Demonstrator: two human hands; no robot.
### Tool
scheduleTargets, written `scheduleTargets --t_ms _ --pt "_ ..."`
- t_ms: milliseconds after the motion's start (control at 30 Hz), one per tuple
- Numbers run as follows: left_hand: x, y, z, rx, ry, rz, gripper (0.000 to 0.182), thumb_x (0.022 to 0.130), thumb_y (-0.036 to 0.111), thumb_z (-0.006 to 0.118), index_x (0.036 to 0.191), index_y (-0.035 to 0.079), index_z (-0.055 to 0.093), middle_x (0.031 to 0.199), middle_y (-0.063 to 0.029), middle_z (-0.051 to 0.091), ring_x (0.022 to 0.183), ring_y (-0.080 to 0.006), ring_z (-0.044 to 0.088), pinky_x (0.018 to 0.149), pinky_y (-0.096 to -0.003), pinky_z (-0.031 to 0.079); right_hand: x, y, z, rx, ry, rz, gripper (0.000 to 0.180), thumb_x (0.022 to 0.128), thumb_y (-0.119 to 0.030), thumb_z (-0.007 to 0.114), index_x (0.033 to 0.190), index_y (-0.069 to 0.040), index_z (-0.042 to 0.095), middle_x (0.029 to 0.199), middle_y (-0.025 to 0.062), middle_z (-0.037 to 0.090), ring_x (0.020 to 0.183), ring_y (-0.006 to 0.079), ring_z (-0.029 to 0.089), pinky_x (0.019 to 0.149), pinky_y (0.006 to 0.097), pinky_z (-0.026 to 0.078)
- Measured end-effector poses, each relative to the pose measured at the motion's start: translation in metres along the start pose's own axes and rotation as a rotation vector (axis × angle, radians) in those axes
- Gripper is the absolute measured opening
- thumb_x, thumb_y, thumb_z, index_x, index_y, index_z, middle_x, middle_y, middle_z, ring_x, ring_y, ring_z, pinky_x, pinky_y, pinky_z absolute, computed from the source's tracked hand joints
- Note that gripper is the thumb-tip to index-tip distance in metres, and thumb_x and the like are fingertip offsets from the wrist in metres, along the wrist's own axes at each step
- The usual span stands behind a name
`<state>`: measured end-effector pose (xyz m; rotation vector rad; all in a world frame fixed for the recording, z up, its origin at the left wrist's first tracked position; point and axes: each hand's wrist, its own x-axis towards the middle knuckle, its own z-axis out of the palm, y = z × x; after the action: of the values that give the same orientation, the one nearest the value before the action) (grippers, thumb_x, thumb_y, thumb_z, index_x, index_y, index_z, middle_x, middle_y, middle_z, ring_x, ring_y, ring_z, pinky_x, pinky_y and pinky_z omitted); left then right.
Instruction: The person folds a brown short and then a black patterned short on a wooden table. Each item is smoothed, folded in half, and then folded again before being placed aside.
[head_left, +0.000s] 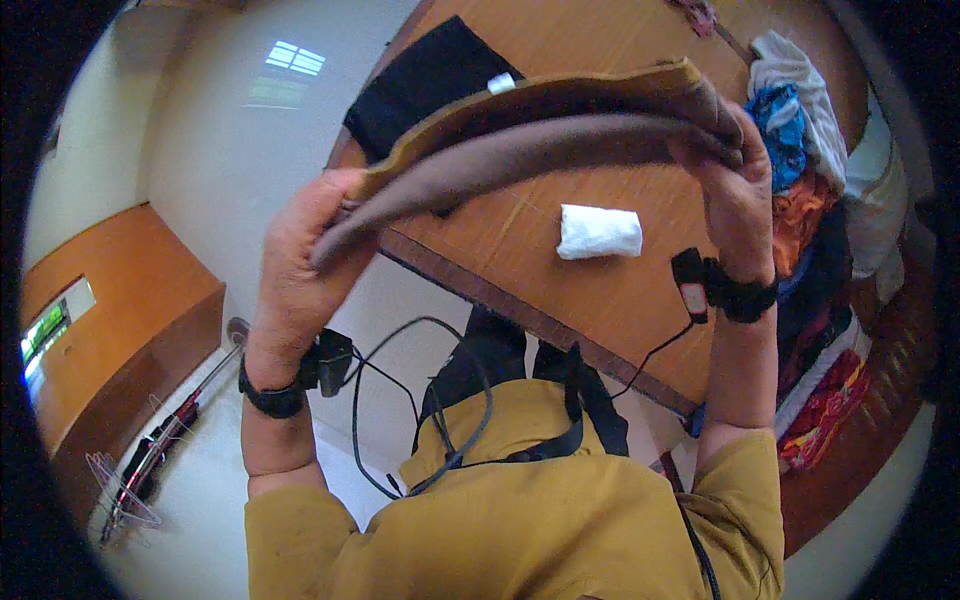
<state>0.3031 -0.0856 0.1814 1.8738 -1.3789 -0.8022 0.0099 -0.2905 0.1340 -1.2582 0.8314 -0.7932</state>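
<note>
Stretched between my two hands is a brown folded cloth (525, 146), lifted above the wooden table (510, 225). Its upper edge shows a yellowish-brown side. My left hand (304, 225) grips the cloth's left end, and my right hand (731, 180) pinches the right end; some fingers of each are hidden by fabric. Below the cloth, a rolled or folded white cloth (600, 232) lies on the table. Behind it rests a flat black folded cloth (431, 82), partly covered by the brown one. A small white patch (501, 82) shows at the brown cloth's upper edge.
A heap of mixed clothes, with a blue cloth (780, 135), an orange cloth (806, 217) and a red patterned cloth (832, 409), lies along the right. Black cables (420, 322) hang from my wrist straps. Wire hangers (124, 487) lie on the floor at left, near a wooden cabinet (142, 277).
</note>
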Motion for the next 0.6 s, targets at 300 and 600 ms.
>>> scheduleTargets --t_ms 300,600 --pt "-0.005 -0.078 0.031 0.605 -0.015 0.301 0.043 0.069 0.005 0.064 0.112 0.006 0.056 0.094 -0.0082 0.058 0.083 -0.0278 0.055 0.069 -0.0401 0.043 0.074 0.109 0.051 -0.789 -0.153 -0.375 0.032 0.072 0.004 0.06 0.103 -0.006 0.058 0.114 0.0118 0.057 0.112 0.0289 0.05 0.095 0.0331 0.039" --pt "-0.039 -0.134 0.08 0.293 -0.203 0.044 0.039 0.075 0.012 0.065 0.111 0.003 0.054 0.109 -0.0152 0.057 0.099 -0.0315 0.055 0.082 -0.0412 0.045 0.02 0.172 0.004 -0.631 -0.111 0.419 0.048 0.083 -0.016 0.062 0.125 0.001 0.047 0.125 0.0173 0.053 0.116 0.0273 0.051 0.096 0.0343 0.04"
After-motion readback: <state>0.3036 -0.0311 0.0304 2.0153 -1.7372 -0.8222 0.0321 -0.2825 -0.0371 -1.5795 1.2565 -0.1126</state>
